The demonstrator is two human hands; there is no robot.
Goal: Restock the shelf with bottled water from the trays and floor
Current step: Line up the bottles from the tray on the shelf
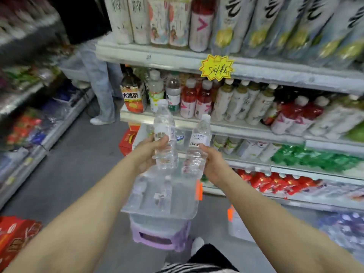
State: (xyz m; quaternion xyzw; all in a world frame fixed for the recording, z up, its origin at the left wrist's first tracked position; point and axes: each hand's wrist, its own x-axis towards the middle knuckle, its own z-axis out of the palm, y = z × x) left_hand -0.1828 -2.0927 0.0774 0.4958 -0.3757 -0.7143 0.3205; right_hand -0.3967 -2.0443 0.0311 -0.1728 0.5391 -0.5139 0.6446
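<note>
Fingers (160, 140) of the left hand (145, 154) were curled round the lower half of the left bottle (164, 133), which was held upright with its cap on. The right hand (213, 164) gripped the right bottle (198, 146) near its base, top tilted slightly rightward. The two bottles were just beside each other, not touching, both raised in front of the shelf (246, 131). Directly beneath them a tray (157, 212) of wrapped water bottles sat on a purple stool (161, 236) on the grey floor (78, 158). Drinks filled the shelf's tiers, and a yellow price star (216, 67) hung from an upper edge. A person (100, 85) in jeans stood at the aisle's far end, left of the shelf.
</note>
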